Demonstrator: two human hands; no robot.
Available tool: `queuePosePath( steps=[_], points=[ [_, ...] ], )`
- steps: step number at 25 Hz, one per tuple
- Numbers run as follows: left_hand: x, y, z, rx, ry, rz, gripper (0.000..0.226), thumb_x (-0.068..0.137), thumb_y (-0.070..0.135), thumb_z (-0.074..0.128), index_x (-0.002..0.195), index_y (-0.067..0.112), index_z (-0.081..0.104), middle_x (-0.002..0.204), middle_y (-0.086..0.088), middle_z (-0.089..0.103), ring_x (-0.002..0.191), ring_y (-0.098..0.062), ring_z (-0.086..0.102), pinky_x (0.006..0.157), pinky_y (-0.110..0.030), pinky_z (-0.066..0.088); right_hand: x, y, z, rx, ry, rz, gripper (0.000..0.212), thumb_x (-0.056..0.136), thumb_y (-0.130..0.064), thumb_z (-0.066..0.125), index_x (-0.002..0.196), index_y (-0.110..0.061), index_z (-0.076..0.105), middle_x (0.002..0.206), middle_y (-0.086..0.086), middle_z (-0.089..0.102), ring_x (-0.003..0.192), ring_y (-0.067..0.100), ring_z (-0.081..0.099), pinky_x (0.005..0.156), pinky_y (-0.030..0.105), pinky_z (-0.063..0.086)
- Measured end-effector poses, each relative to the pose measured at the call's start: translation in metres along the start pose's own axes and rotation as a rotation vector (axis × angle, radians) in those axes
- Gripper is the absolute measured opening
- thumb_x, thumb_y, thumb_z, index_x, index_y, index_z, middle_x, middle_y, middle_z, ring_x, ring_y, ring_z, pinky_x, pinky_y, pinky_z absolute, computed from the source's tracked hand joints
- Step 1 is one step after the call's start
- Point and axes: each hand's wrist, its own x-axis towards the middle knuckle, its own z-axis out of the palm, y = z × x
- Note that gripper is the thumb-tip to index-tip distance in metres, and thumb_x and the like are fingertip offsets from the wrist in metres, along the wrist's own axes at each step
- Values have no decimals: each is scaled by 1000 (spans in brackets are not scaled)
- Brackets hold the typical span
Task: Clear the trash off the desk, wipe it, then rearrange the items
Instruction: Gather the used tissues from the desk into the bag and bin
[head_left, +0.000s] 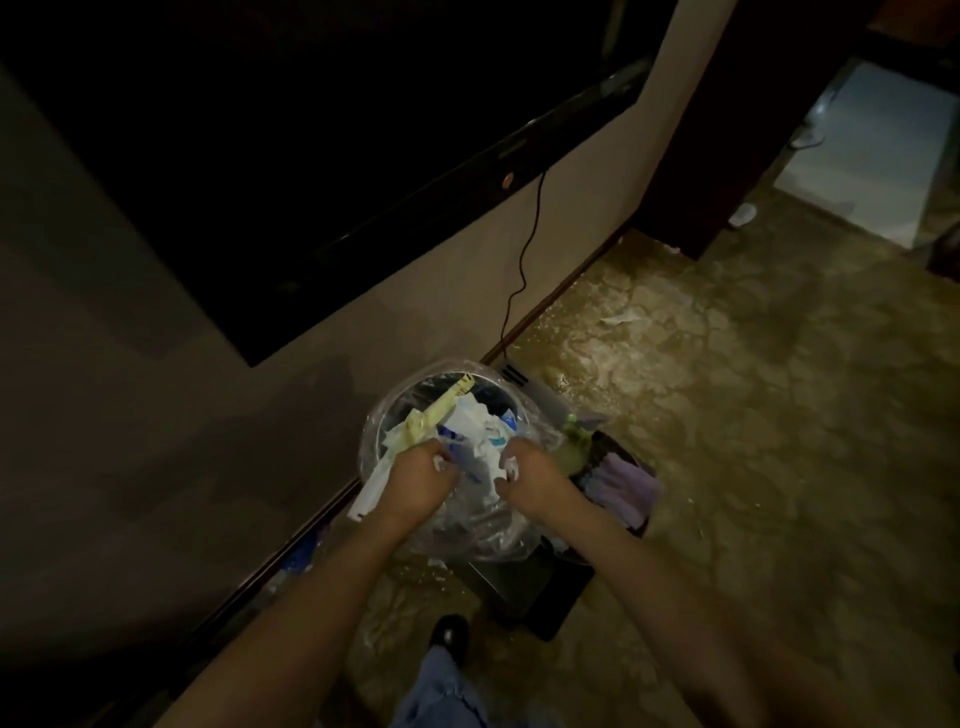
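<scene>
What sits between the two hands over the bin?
In the head view, crumpled white and blue trash fills the gap between the left hand and the right hand, inside the clear-lined bin.

The bin is the landmark: its near rim is hidden under both hands and crumpled paper. Just right of it, a green bottle is blurred. Above it, the dark screen runs off the top edge.
</scene>
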Motion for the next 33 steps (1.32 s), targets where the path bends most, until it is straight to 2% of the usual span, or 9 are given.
queuePosePath(
  steps=[3, 6, 8, 10, 12, 17, 21, 28, 33],
  points=[
    [42, -6, 12, 20, -66, -38, 22, 92, 18, 55, 106, 2, 63, 107, -13, 65, 102, -25, 59, 74, -18, 35, 43, -6, 4, -12, -6, 66, 19, 88, -10, 58, 106, -6, 51, 104, 8, 47, 96, 19, 47, 67, 20, 28],
    [67, -14, 21, -24, -89, -49, 23, 86, 14, 64, 104, 0, 63, 105, -16, 67, 98, -25, 60, 69, -17, 34, 68, -8, 17, -24, -66, 135, 39, 86, -13, 61, 121, -1, 48, 121, 11, 49, 112, 26, 50, 82, 18, 34],
    [81, -22, 24, -17, -133, -46, 26, 84, 14, 68, 105, 0, 62, 104, -15, 66, 97, -25, 61, 73, -20, 37, 84, -4, 30, -4, -124, 172, 55, 84, -28, 64, 131, -7, 44, 129, 6, 45, 119, 26, 50, 98, 28, 41],
    [92, -31, 29, -15, -176, -60, 28, 84, 17, 68, 107, 3, 60, 106, -14, 64, 98, -24, 60, 82, -26, 43, 88, -2, 35, -38, -130, 177, 57, 87, -29, 61, 134, -7, 40, 132, 6, 42, 121, 26, 47, 102, 35, 41],
    [102, -39, 35, -13, -182, -91, 28, 88, 21, 64, 109, 5, 56, 113, -15, 60, 101, -25, 57, 87, -32, 44, 87, 0, 36, -147, -116, 162, 55, 89, -24, 59, 135, -4, 37, 137, 12, 38, 123, 27, 42, 103, 35, 39],
    [105, -38, 45, 75, -183, -105, 32, 96, 25, 47, 122, 6, 44, 128, -16, 45, 114, -28, 48, 95, -39, 41, 85, 8, 39, -194, -174, 134, 55, 89, -40, 55, 130, -8, 38, 133, 14, 39, 121, 27, 40, 103, 37, 36],
    [92, -37, 50, 207, -283, -76, 39, 100, 35, 33, 130, 11, 39, 139, -15, 35, 127, -29, 35, 107, -42, 29, 78, 5, 36, -218, -221, 77, 71, 85, -37, 60, 142, -13, 26, 145, 11, 27, 136, 28, 25, 113, 39, 22],
    [59, -4, 1, 248, -29, 10, 39, 98, 31, 38, 134, 15, 46, 143, -14, 36, 133, -31, 29, 111, -38, 22, 48, -5, -19, -176, -94, -90, 67, 85, -35, 64, 139, -13, 31, 139, 12, 30, 132, 29, 27, 104, 35, 30],
    [-8, 23, -29, 318, 156, 12, 37, 94, 29, 48, 129, 15, 52, 133, -15, 49, 123, -34, 42, 102, -39, 36, 5, -10, -69, -243, -37, -249, 64, 84, -34, 65, 136, -12, 37, 135, 11, 36, 128, 27, 32, 102, 35, 35]
  ],
)
